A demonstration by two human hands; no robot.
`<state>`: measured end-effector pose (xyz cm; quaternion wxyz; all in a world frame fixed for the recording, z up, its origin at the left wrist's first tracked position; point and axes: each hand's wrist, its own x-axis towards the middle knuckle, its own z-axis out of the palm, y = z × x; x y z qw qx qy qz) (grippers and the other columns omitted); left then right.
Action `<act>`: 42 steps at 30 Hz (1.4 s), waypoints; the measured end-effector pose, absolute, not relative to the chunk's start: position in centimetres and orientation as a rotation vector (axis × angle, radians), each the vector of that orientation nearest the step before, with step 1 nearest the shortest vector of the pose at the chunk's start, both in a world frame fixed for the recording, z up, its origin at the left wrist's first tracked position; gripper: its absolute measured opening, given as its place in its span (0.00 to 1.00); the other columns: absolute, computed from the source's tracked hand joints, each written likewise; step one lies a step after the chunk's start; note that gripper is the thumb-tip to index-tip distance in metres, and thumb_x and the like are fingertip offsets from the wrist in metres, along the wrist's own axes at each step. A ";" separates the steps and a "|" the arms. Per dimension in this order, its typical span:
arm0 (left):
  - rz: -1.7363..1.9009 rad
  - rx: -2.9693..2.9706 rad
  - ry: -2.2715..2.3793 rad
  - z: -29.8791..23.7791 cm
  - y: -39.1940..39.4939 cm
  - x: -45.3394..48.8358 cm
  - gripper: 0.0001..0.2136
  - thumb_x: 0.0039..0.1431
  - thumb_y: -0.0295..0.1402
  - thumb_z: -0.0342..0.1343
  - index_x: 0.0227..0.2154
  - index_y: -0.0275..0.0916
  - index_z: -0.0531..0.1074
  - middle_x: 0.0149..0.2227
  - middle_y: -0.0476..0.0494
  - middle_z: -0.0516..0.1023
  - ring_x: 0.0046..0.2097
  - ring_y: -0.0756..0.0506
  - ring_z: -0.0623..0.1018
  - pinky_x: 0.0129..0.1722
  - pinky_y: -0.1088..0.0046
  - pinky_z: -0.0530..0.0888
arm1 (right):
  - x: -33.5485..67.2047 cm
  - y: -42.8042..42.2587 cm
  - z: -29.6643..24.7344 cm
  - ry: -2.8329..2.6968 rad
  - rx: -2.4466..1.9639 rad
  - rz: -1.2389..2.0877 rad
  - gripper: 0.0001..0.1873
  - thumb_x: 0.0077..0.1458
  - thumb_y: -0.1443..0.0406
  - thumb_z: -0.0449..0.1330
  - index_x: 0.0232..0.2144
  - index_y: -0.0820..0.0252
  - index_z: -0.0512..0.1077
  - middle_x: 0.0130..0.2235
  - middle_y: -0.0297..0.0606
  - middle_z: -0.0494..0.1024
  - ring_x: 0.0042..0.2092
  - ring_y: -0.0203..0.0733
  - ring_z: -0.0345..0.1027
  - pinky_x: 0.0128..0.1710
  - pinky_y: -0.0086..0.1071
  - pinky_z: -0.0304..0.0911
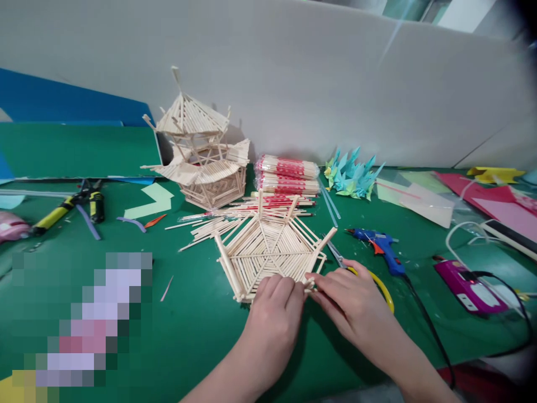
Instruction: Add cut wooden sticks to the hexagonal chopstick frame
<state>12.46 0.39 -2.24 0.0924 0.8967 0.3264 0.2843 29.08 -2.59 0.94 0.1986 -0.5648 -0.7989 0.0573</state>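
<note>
A polygonal frame of wooden sticks (268, 254) lies in front of me on the green table, its base filled with sticks in a web-like pattern and short posts rising at several corners. My left hand (277, 313) is closed at its near edge, fingers curled over the rim and partly hiding it. My right hand (352, 296) pinches at the near right corner, where small stick ends show between thumb and fingers. Under and beside the right hand lie scissors with yellow handles (385, 288). Behind the frame, loose sticks (213, 230) are scattered.
A stick pagoda model (201, 162) stands at the back, beside wrapped stick bundles (287, 173) and blue folded paper (354, 173). To the right are a blue glue gun (380, 243) with its cord and a magenta power strip (470, 285). Yellow-handled pliers (56, 214) lie left.
</note>
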 end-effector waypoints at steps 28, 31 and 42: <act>0.813 2.603 1.067 -1.4 0.6 12.8 0.10 0.57 0.22 0.45 0.27 0.34 0.70 0.25 0.42 0.70 0.27 0.45 0.68 0.26 0.67 0.68 | 29.0 -2.6 1.0 -2.196 -1.567 0.160 0.13 0.60 0.66 0.49 0.42 0.56 0.71 0.30 0.35 0.77 0.32 0.38 0.68 0.49 0.42 0.48; 0.806 2.595 1.074 -1.2 0.5 12.8 0.09 0.57 0.22 0.45 0.27 0.34 0.70 0.25 0.42 0.70 0.27 0.44 0.68 0.26 0.66 0.68 | 29.0 -2.6 1.1 -2.190 -1.572 0.172 0.13 0.60 0.66 0.48 0.41 0.56 0.71 0.30 0.35 0.77 0.32 0.38 0.67 0.49 0.41 0.48; 0.777 2.517 1.030 -0.9 0.7 12.6 0.10 0.57 0.23 0.45 0.26 0.34 0.70 0.26 0.42 0.69 0.28 0.45 0.68 0.26 0.68 0.67 | 28.8 -2.8 1.3 -2.183 -1.603 0.205 0.12 0.59 0.66 0.50 0.41 0.56 0.71 0.31 0.34 0.78 0.33 0.38 0.68 0.50 0.43 0.48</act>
